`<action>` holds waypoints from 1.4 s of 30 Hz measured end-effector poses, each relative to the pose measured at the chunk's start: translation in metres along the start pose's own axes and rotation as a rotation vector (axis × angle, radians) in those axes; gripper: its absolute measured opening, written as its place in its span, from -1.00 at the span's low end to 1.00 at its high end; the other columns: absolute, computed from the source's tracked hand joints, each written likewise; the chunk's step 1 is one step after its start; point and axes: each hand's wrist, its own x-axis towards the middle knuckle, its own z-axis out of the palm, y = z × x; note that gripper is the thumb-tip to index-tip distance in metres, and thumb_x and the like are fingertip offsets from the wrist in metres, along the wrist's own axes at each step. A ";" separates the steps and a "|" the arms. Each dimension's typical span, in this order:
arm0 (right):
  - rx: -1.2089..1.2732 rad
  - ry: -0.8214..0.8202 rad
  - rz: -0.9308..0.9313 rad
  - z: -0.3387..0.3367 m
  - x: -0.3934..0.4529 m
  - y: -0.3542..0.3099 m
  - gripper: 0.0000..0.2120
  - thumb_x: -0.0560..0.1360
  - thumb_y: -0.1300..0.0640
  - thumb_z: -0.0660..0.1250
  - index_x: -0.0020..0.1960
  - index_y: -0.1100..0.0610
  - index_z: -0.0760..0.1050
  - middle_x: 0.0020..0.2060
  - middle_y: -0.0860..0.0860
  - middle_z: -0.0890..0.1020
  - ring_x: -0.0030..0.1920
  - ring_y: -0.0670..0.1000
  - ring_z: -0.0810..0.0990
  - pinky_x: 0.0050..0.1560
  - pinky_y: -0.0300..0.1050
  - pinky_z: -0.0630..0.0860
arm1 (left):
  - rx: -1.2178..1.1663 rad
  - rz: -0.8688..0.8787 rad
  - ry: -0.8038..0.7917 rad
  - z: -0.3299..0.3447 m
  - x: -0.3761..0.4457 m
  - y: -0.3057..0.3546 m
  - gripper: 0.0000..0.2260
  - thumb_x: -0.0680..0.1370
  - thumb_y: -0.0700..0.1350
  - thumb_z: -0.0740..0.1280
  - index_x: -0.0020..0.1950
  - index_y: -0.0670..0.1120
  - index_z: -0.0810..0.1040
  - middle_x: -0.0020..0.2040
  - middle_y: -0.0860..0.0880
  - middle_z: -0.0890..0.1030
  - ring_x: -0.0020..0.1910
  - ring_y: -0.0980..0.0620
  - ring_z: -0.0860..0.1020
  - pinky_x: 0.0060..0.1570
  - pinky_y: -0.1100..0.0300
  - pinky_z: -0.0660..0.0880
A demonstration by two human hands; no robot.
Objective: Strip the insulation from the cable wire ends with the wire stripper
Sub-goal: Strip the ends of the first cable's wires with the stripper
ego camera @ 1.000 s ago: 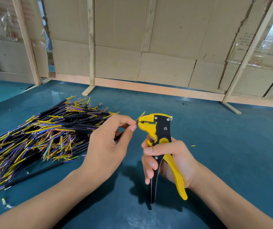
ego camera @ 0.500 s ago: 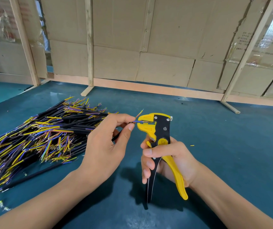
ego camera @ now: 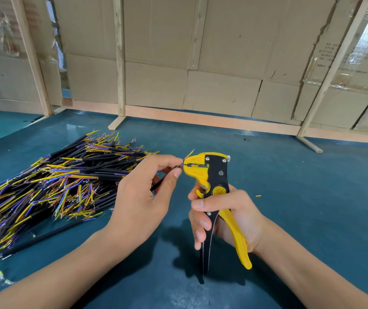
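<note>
Cable (ego camera: 159, 185) mid-bench, black sheath, coloured wire ends fed into head of wire stripper (ego camera: 209, 175). Left hand (ego camera: 141, 200) pinches cable, thumb and forefinger clamped on it just beside stripper head. Right hand (ego camera: 227, 217) grips stripper upright, fingers curled round black handle, yellow handle against palm (handles spread). Pile of cables (ego camera: 44, 186) toward bench's left edge. Yellow insulation scrap (ego camera: 258, 196) right of stripper.
</note>
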 end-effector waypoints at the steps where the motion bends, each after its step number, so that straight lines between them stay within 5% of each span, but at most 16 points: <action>1: -0.003 -0.003 -0.002 0.000 0.000 0.000 -0.86 0.34 0.26 0.45 -0.13 0.23 0.53 -0.51 0.15 0.46 -0.49 0.15 0.53 -0.35 0.03 0.58 | -0.006 0.002 -0.001 0.000 0.000 0.000 -0.80 0.60 -0.16 0.38 0.10 0.14 0.58 -0.03 0.21 0.64 -0.19 0.24 0.56 -0.23 0.46 0.39; 7: -0.058 -0.006 0.007 0.001 0.000 -0.002 -0.87 0.37 0.26 0.43 -0.13 0.24 0.50 -0.53 0.14 0.47 -0.52 0.14 0.52 -0.37 0.00 0.58 | -0.246 -0.126 -0.136 -0.001 -0.001 0.001 -0.70 0.56 0.04 0.38 0.28 0.05 0.56 0.12 0.09 0.67 0.17 0.03 0.62 0.07 0.29 0.54; 9: -0.089 0.002 0.017 0.002 0.000 -0.003 -0.88 0.40 0.27 0.43 -0.12 0.25 0.51 -0.52 0.14 0.47 -0.52 0.14 0.53 -0.36 0.01 0.58 | -0.362 -0.187 -0.199 -0.001 0.001 0.003 -0.67 0.56 0.02 0.44 0.31 0.00 0.56 0.10 0.04 0.68 0.06 0.06 0.66 0.09 0.25 0.54; 16: -0.134 0.063 0.073 0.006 0.003 -0.004 -0.93 0.41 0.26 0.44 -0.16 0.22 0.55 -0.47 0.18 0.47 -0.49 0.16 0.53 -0.32 0.08 0.60 | -0.537 -0.400 -0.205 -0.004 0.014 0.000 -0.71 0.41 -0.05 0.53 0.13 -0.03 0.71 -0.22 -0.05 0.66 -0.42 0.13 0.49 -0.48 0.39 0.28; 26: 0.002 0.031 0.208 0.009 0.003 -0.001 -0.92 0.40 0.21 0.40 -0.27 0.17 0.59 -0.34 0.16 0.58 -0.35 0.15 0.59 -0.20 0.08 0.62 | -0.498 -0.465 -0.214 -0.007 0.018 -0.007 -0.69 0.37 0.01 0.50 0.09 0.00 0.73 -0.27 -0.03 0.61 -0.41 0.12 0.41 -0.51 0.35 0.22; 30: 0.089 -0.068 0.244 0.000 -0.002 0.000 -0.88 0.42 0.19 0.41 -0.12 0.24 0.65 -0.03 0.31 0.68 -0.13 0.22 0.68 -0.10 0.09 0.62 | -0.352 -0.297 -0.284 -0.010 0.017 -0.007 -0.73 0.48 -0.02 0.43 0.17 0.02 0.67 -0.02 0.10 0.73 -0.17 0.25 0.59 -0.25 0.49 0.43; 34: 0.150 -0.257 0.255 -0.005 -0.003 0.000 -0.71 0.48 0.19 0.38 0.14 0.33 0.59 0.23 0.38 0.58 0.26 0.39 0.55 0.15 0.11 0.55 | -0.216 -0.188 -0.293 -0.014 0.017 -0.008 -0.74 0.51 -0.01 0.41 0.20 0.09 0.62 0.08 0.17 0.70 0.13 0.17 0.63 0.16 0.28 0.50; 38: 0.165 -0.320 0.226 -0.008 -0.004 0.002 -0.69 0.54 0.27 0.31 0.26 0.35 0.48 0.18 0.39 0.60 0.34 0.53 0.40 0.41 0.34 0.35 | -0.168 -0.150 -0.214 -0.018 0.018 -0.009 -0.74 0.49 0.07 0.43 0.18 0.22 0.61 0.09 0.11 0.69 0.14 0.12 0.61 0.20 0.22 0.49; 42: 0.150 -0.268 0.224 -0.006 -0.004 0.005 -0.77 0.65 0.13 0.26 0.24 0.23 0.44 -0.07 0.26 0.57 0.11 0.40 0.59 0.32 0.55 0.31 | -0.149 -0.114 -0.216 -0.021 0.020 -0.008 -0.68 0.47 0.16 0.40 0.22 0.23 0.58 0.05 0.01 0.67 0.08 0.13 0.59 0.16 0.31 0.46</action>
